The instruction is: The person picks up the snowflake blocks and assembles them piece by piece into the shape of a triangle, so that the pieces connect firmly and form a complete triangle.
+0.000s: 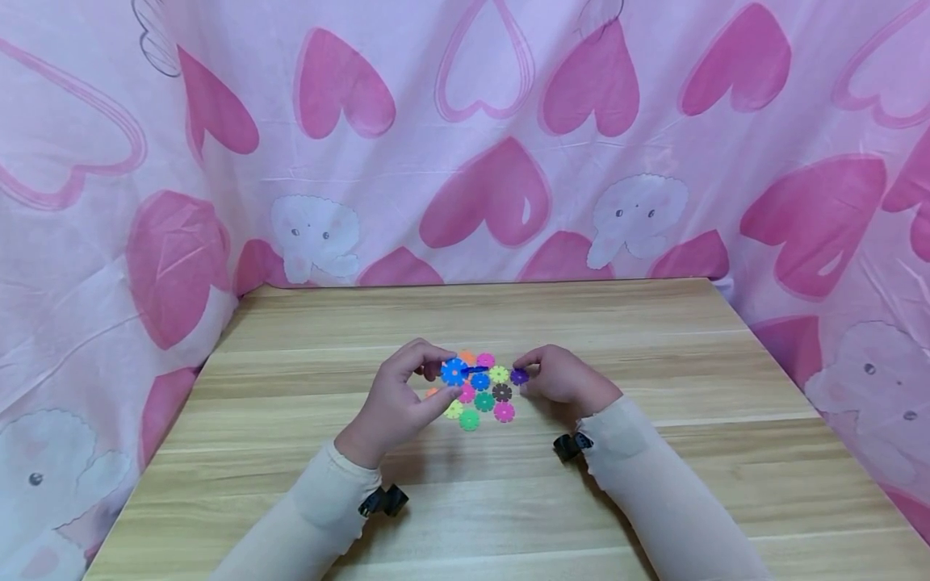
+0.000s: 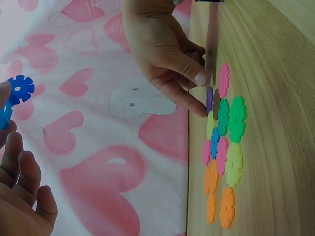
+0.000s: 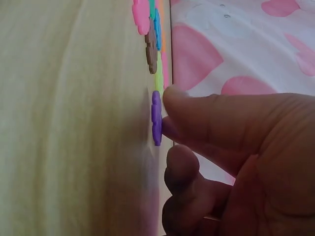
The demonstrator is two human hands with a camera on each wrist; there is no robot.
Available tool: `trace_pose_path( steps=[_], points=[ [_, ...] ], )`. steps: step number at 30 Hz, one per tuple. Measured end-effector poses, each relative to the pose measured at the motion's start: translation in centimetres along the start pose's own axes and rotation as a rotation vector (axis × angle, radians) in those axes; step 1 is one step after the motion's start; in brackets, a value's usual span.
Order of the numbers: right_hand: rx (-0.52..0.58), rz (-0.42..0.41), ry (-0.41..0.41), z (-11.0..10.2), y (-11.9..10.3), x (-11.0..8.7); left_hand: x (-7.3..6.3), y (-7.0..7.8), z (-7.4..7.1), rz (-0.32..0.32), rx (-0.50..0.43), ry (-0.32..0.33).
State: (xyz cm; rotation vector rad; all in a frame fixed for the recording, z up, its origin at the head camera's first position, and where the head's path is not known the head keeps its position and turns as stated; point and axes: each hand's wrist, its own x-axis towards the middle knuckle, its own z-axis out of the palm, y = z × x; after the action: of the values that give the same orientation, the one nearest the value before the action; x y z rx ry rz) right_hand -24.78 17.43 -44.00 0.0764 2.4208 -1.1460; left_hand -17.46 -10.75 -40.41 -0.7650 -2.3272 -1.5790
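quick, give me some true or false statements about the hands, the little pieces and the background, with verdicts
1. The left hand holds a blue piece. True.
2. The curtain is printed only with stars. False: it shows pink hearts.
3. The right hand has its fingertips at a purple piece. True.
4. The table has a wood-grain top. True.
5. All the pieces lying on the table are orange. False: a green piece and a brown piece lie there too.
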Motion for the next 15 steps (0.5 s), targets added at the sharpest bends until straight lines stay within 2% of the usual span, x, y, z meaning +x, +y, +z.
trace_pose_path(
  steps=[3,8,15],
  points=[
    [-0.041,-0.002,0.019,0.1,-0.3,-0.2,0.1,0.1,-0.1,0.008,0.001,0.002],
    [-0.167,-0.055,0.022,0.3,-0.7,-0.6,0.2,0.2,-0.1,0.024,0.000,-0.004],
    [-0.212,-0.047,0.004,0.7,-1.0,-1.2,0.0,0.0,-0.3,0.024,0.006,0.004]
  ],
)
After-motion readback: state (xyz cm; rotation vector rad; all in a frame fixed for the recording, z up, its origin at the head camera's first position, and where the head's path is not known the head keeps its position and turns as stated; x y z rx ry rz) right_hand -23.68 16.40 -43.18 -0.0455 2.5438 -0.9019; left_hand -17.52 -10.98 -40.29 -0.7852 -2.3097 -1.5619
